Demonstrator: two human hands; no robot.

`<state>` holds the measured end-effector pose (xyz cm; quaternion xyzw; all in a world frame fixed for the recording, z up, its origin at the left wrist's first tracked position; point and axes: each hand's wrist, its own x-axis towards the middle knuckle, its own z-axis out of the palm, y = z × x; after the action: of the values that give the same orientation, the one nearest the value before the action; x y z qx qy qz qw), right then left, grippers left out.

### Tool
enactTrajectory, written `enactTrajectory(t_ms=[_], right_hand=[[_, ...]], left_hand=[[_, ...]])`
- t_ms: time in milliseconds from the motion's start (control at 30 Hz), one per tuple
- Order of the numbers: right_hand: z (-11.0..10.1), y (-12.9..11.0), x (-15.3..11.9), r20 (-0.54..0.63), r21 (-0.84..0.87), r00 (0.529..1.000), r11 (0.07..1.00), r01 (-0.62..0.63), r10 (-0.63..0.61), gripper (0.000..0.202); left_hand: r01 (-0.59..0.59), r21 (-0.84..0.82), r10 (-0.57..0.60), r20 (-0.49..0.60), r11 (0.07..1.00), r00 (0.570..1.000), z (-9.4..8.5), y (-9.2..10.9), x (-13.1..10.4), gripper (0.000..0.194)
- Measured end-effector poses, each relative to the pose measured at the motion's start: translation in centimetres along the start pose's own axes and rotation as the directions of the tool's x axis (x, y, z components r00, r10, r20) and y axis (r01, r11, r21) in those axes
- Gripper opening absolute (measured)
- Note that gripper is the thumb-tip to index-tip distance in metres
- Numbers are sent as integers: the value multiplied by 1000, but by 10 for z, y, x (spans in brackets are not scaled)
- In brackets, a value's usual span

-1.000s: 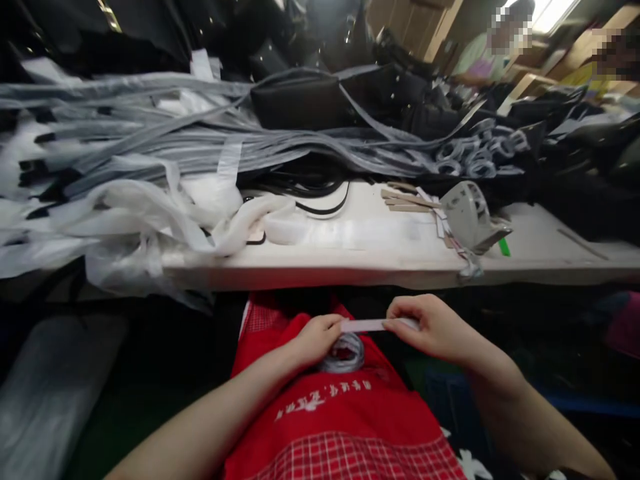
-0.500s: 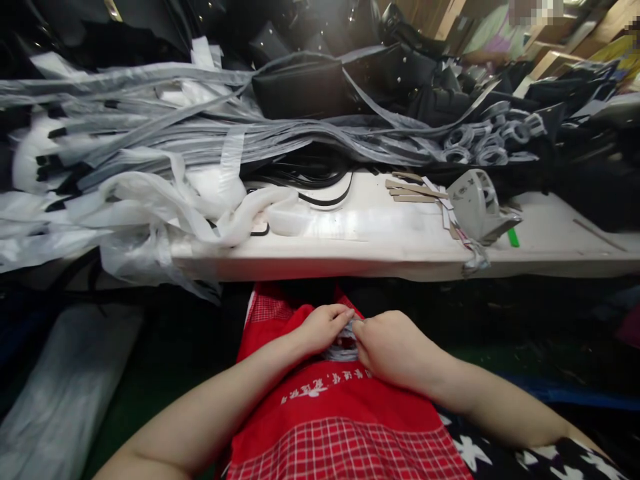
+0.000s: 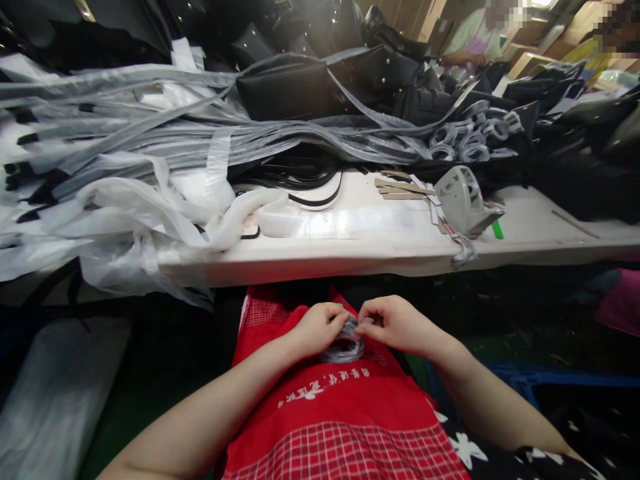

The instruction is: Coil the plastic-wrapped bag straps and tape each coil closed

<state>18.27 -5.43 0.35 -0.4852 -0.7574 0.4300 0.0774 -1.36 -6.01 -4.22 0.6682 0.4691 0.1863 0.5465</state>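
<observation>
My left hand (image 3: 319, 328) is closed on a coiled strap (image 3: 343, 352), a grey ring that looks wrapped in clear plastic. The ring rests low against the red apron (image 3: 350, 400), in front of the table edge. My right hand (image 3: 400, 325) pinches at the upper right side of the ring, thumb and fingertips together on what looks like a bit of clear film. The fingers partly cover the ring's top. Similar coiled straps (image 3: 473, 141) lie in a pile on the table.
Long plastic-wrapped straps (image 3: 280, 137) stretch across the table (image 3: 350, 250). Clear plastic film (image 3: 135, 207) hangs over its left edge. A grey tape dispenser (image 3: 460, 197) stands at the right, beside brown strips (image 3: 403, 188). Black bags (image 3: 300, 83) are heaped behind. Other people are at the upper right.
My right hand has drawn slightly up and right from the left hand, and its fingers now show more. More of the ring is visible. The whole view has shifted a little.
</observation>
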Motion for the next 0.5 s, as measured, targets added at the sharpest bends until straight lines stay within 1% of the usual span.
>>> enactTrajectory(t_ms=[67,133,200,267,333,400,433,467,500], right_hand=[[7,8,6,-45,162,999,986,-21,29,13],[15,16,12,-83,290,995,957,-30,56,16],[22,24,19,-107,381,991,924,-28,74,23],[27,31,23,-114,440,985,895,-67,130,33],[32,37,27,-56,510,973,844,-164,223,49],[39,41,30,61,592,963,767,-247,263,60],[44,42,31,106,636,962,726,-260,251,59],[48,42,32,126,679,965,689,-254,232,56],[53,42,33,120,715,968,657,-239,222,51]], left_hand=[[-60,23,60,5,998,998,-1,6,-2,33],[-103,25,103,15,994,995,0,11,-4,31],[-106,19,106,12,994,994,1,12,-7,30],[-91,17,91,-9,996,996,2,12,-10,29],[-94,17,95,-24,995,995,4,11,-10,28],[-119,10,119,-27,993,993,5,10,-11,24],[-130,3,130,-26,991,991,5,10,-11,24],[-141,-5,141,-23,990,990,6,10,-11,24],[-151,-11,151,-24,988,988,6,10,-12,25]])
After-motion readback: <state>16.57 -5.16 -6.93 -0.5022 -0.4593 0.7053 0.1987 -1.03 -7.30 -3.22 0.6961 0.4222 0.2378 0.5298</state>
